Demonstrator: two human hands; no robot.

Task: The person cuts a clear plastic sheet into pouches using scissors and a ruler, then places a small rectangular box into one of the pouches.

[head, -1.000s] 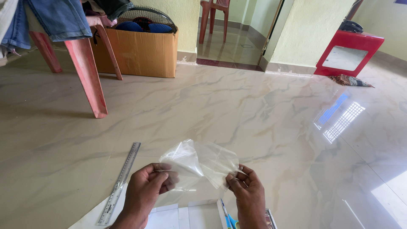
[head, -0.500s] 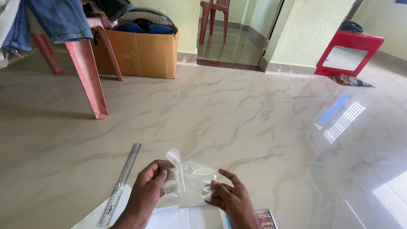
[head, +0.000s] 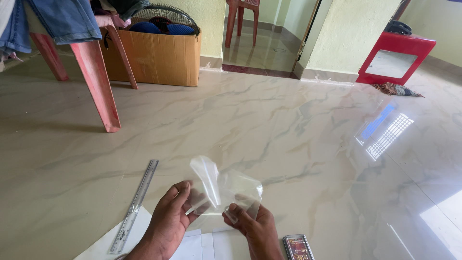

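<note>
Your left hand [head: 169,224] and right hand [head: 254,227] both pinch a clear plastic sheet [head: 222,188], holding it crumpled and curled just above the floor [head: 269,125]. White paper [head: 192,245] lies beneath your hands. A steel ruler [head: 134,207] rests left of them, a small box [head: 297,247] to the right.

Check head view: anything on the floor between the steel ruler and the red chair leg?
Nothing: bare marble floor between ruler and chair leg, head view.
</note>
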